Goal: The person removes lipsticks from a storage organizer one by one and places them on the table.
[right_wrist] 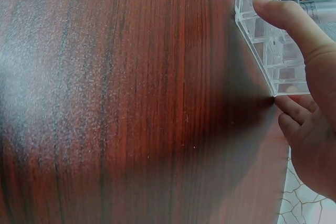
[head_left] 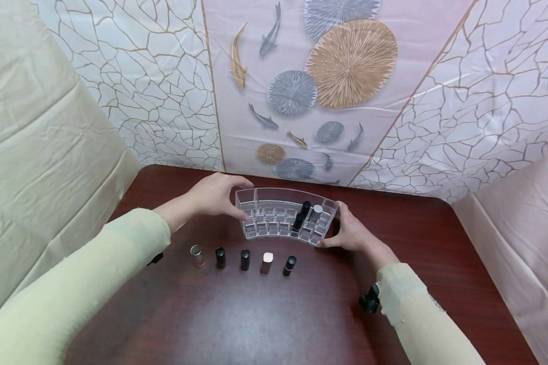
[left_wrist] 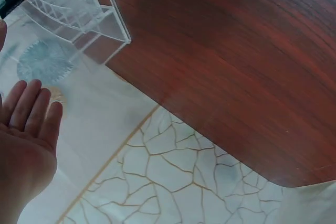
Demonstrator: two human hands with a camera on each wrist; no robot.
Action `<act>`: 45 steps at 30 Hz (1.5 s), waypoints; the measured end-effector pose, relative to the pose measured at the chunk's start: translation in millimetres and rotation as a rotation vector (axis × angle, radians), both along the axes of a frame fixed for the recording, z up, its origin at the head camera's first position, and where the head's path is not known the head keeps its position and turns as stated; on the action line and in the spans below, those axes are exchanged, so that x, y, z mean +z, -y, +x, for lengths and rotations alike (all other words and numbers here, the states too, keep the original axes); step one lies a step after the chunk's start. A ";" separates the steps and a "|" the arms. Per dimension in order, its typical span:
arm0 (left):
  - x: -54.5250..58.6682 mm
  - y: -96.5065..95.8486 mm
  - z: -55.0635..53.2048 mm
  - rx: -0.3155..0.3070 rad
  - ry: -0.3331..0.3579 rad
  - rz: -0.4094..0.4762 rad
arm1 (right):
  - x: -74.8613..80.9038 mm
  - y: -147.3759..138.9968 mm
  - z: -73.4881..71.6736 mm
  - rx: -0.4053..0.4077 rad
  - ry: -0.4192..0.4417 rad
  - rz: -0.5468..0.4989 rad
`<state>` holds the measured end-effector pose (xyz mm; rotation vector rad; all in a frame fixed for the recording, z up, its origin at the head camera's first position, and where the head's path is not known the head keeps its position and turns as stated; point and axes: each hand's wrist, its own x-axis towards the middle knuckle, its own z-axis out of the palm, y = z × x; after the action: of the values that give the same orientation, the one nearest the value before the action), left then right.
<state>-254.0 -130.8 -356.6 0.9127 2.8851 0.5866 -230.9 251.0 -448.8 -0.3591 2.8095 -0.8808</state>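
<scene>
A clear curved lipstick organizer (head_left: pixel 274 230) with rows of small compartments is near the table's back edge. My right hand (head_left: pixel 351 230) grips its right end, thumb over the front and fingers at the outer side. My left hand (head_left: pixel 216 195) is around the left end, thumb and fingers spread apart; in the left wrist view its fingers (left_wrist: pixel 32 108) are straight. Black lipstick tubes (head_left: pixel 305 209) and a silver-capped tube (head_left: pixel 317 210) stand in the right part of the organizer.
In front of the organizer stands a row of lipsticks: a clear-capped one (head_left: pixel 197 256), black ones (head_left: pixel 220 257), and a rose-gold one (head_left: pixel 267 262). The dark red wooden table (head_left: pixel 237 324) meets a patterned cloth backdrop (head_left: pixel 173 101) behind the organizer.
</scene>
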 end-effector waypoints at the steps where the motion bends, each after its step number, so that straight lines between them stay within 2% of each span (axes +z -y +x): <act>1: -1.5 0.8 -0.9 0.007 0.009 -0.005 | -0.1 -0.1 -0.1 0.000 -0.001 -0.002; 6: -12.0 2.8 -3.6 0.035 0.047 -0.010 | -0.9 -0.7 -1.1 -0.003 -0.002 -0.001; 13: -29.4 3.7 -4.5 0.060 0.074 0.028 | 0.0 -0.6 -1.5 -0.003 0.001 -0.003; 17: -38.1 3.0 -4.9 0.097 0.100 0.030 | 0.9 -0.5 -1.5 -0.004 -0.001 -0.002; 28: -55.8 -1.2 -1.8 0.147 0.160 0.058 | 0.7 -0.8 -1.3 -0.005 -0.004 0.003; 36: -68.8 -4.0 -2.8 0.134 0.142 0.094 | -0.5 -1.2 -0.6 0.003 -0.014 0.008; 45: -75.8 -8.1 -2.8 0.143 0.132 0.108 | -0.9 -0.4 -0.2 -0.001 -0.015 -0.003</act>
<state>-256.8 -122.7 -432.4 0.6543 2.8384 0.7898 -231.1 251.4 -449.8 -0.3659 2.8229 -0.8858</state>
